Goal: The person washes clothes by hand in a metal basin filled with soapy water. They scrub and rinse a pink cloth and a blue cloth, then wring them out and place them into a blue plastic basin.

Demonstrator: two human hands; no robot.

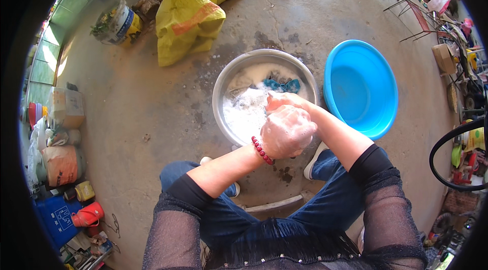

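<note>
Both my hands are wet with suds and close together over the near right side of a round metal basin point(218, 106). My left hand point(288, 131), a red bead bracelet point(262, 150) at its wrist, is curled at the basin's near rim. Just beyond it, my right hand point(286, 101) is bent inward over the foam. Whether either one grips something is hidden by the fingers. White foam point(244, 108) covers much of the cloudy water. A teal cloth point(284, 85) shows above the surface at the far right of the basin, with darker wet fabric point(280, 73) behind it.
A blue plastic tub point(358, 90) stands tilted-looking right of the basin. Beyond lie a yellow woven sack point(190, 18) and a bucket point(118, 24) holding greens. Boxes point(68, 106) and a red pail point(88, 214) line the left; a metal rack point(421, 22) stands at right.
</note>
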